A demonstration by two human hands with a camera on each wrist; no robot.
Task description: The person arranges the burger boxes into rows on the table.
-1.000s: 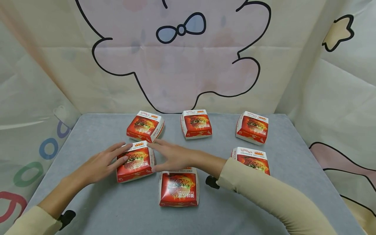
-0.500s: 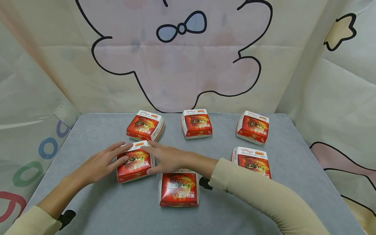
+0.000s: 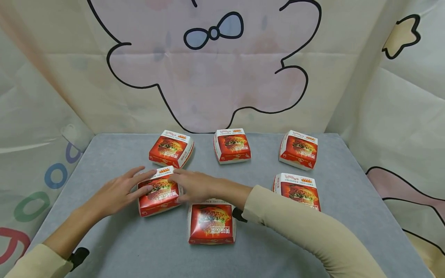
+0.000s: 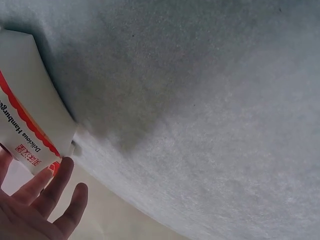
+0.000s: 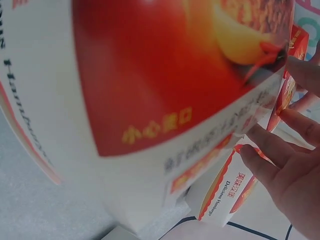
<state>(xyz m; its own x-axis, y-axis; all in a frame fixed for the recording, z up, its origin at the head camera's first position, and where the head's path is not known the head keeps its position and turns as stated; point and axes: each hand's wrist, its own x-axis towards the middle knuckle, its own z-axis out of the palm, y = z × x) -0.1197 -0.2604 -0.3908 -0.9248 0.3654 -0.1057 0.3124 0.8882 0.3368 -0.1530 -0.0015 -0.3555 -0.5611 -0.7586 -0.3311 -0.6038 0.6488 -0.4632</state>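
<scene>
Both hands are closing in on the red and white cardboard burger box point(image 3: 159, 190) lying at the left of the front row on the grey felt tabletop point(image 3: 104, 154). The left hand point(image 3: 118, 191) is resting spread fingers on its left edge, while the right hand point(image 3: 192, 185) is laying straight fingers against its right side. The step looks like bracketing the box; the next move calls for even pressure from both sides, avoiding the neighbouring red burger box point(image 3: 211, 223).
</scene>
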